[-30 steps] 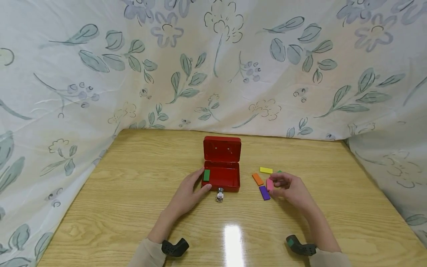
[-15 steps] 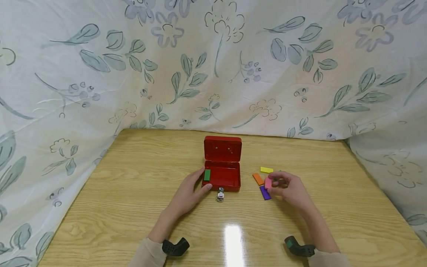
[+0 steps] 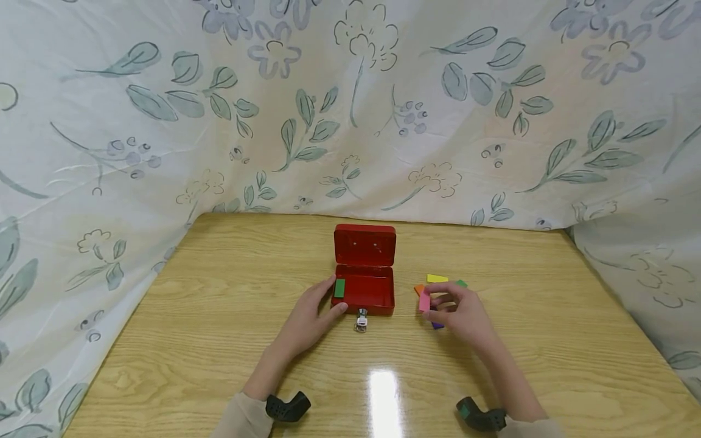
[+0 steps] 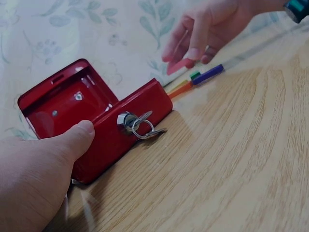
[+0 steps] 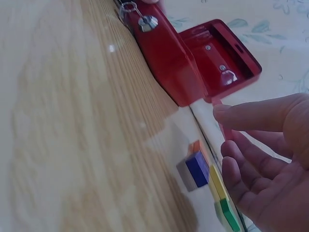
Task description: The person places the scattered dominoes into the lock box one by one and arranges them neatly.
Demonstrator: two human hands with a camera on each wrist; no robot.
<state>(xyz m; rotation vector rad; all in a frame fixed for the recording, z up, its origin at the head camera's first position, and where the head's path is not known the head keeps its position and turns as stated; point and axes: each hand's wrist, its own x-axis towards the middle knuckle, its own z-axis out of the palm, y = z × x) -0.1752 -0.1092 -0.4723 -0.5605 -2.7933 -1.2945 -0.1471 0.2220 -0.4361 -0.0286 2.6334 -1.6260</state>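
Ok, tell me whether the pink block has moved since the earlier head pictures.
Yes. In the head view, the pink block, pinched by the right hand, has moved left, closer to the red box, which stayed in place.

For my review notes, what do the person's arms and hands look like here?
The left hand and right hand wear no gloves. The left sleeve and right sleeve are plain beige. The left wrist device and right wrist device are black and angled; the right one bears a green patch.
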